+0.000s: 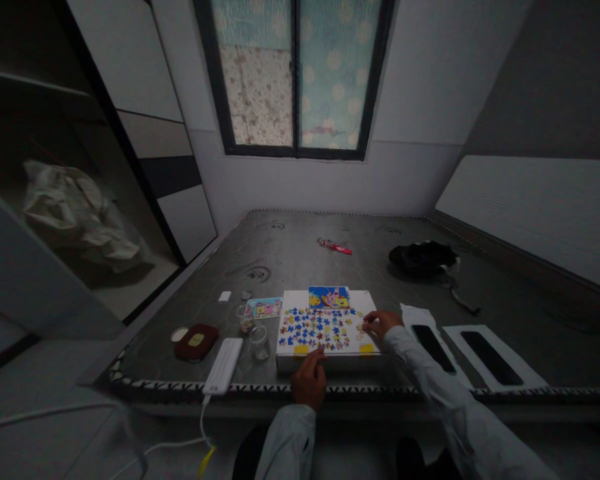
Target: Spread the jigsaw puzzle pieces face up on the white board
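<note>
A white box (293,299) lies flat near the front edge of the grey surface, its top covered with many small loose jigsaw puzzle pieces (313,327) in blue, yellow and red. Along the box's far side is a colourful cartoon picture card (329,297). My right hand (385,325) reaches over the box's right side, thumb and forefinger pinched at a puzzle piece, mostly hidden by the fingertips. At the front edge of the box, my left hand (310,379) rests with its fingers loosely bent, fingertips beside the nearest pieces. No piece shows in it.
Left of the box stand a clear glass jar (260,343), a second cartoon card (266,307), a white power bank (223,365) with a cable, and a brown case (196,342). Two dark strips on white sheets (495,359) lie right. Farther back are a black bag (424,257) and a red item (335,247).
</note>
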Available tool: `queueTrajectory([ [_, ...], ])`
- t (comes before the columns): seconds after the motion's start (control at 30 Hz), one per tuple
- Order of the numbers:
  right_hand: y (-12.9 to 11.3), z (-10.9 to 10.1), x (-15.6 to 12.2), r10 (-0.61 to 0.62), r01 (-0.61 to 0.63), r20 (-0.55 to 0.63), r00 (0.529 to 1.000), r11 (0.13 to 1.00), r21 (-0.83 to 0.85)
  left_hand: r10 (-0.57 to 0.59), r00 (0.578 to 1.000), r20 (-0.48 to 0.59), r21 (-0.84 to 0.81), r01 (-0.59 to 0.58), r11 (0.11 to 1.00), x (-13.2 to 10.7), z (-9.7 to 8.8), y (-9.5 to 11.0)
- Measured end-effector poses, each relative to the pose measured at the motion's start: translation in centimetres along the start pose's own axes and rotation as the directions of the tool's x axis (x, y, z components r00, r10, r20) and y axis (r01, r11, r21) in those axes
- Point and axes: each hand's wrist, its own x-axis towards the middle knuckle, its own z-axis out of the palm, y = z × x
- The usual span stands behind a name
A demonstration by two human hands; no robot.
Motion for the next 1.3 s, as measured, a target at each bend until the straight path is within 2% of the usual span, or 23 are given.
queueTrajectory([
  [0.33,-0.3,0.8,0.7,0.031,-0.029,-0.047,0.998,0.999,0.037,0.004,1.0,-0.001,-0.019,-0.004,1.0,0.0,0.1,0.0],
  [0.57,0.3,0.5,0.6,0.107,-0.1,-0.069,0.992,0.99,0.099,-0.014,1.0,-0.013,-0.025,0.013,1.0,0.0,0.0,0.2],
  [0.7,-0.5,0.6,0.7,0.126,-0.115,-0.073,0.989,0.983,0.145,-0.016,1.0,0.007,-0.019,0.017,1.0,-0.1,0.1,0.0],
  [0.93,-2.4,1.9,1.2,0.095,-0.087,-0.061,0.994,0.988,0.131,0.001,1.0,0.004,-0.011,-0.001,1.0,0.0,-0.1,0.0],
  [1.1,-1.2,1.3,0.8,0.035,-0.033,-0.064,0.997,0.998,0.045,-0.028,1.0,0.004,-0.024,0.028,0.999,0.1,-0.1,0.1],
  [1.3,0.1,0.4,-0.3,-0.09,0.091,0.018,0.996,0.994,-0.066,-0.04,0.999,0.004,-0.03,0.04,0.999,-0.1,0.1,0.0],
])
